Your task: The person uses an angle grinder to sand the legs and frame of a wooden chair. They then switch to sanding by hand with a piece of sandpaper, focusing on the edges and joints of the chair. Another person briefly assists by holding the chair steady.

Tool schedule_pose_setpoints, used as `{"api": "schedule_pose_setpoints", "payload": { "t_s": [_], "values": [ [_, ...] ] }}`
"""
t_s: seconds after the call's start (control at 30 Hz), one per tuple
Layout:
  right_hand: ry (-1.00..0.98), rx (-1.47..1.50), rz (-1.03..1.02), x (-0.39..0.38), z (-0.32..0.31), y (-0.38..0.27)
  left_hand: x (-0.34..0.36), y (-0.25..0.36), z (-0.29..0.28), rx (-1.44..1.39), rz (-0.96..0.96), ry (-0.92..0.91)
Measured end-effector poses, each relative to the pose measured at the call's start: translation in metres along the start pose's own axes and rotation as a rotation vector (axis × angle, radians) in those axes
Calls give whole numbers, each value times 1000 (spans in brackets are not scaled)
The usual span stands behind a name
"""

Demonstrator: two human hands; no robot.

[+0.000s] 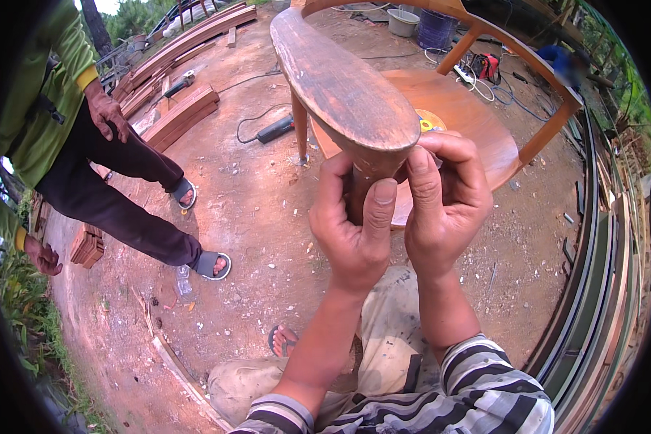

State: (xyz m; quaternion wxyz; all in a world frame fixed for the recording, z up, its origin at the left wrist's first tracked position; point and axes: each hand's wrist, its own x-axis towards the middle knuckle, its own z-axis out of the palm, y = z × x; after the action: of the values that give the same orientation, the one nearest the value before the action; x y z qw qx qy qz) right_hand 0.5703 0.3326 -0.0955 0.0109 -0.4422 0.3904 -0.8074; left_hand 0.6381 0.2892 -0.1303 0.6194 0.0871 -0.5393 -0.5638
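Note:
A wooden chair [456,101] stands in front of me, its broad brown armrest [340,79] pointing toward me with a worn, scuffed top. Under the armrest's rounded end, my left hand [358,224] is closed around the upright post, thumb along its near side. My right hand [445,202] is closed beside that same end, its thumb against the edge and its fingers curled. What lies between those fingers is hidden. Behind the right fingertips, a round yellow item [430,121] rests on the chair seat [484,145], partly covered.
At the left stands another person [87,145] in a green top, dark trousers and sandals. An angle grinder [275,130] lies on the dirt by a chair leg. Stacked planks [181,116] are beyond it. Long strips [593,311] line the right side. Cables [477,87] trail behind the chair.

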Motion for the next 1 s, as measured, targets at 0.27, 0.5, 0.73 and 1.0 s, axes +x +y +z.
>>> {"api": "schedule_pose_setpoints", "payload": {
  "t_s": [0.27,0.5,0.73,1.0],
  "values": [
    [0,-48,39,5,-5,-2,-1,2,2,247,32,8],
    [-65,-80,71,14,-11,-5,6,9,-2,266,55,-45],
    [-50,-26,75,12,-11,-4,-2,8,5,437,117,-60],
    [52,-106,-93,3,-4,0,-12,1,-1,353,30,-15]
  ]
}}
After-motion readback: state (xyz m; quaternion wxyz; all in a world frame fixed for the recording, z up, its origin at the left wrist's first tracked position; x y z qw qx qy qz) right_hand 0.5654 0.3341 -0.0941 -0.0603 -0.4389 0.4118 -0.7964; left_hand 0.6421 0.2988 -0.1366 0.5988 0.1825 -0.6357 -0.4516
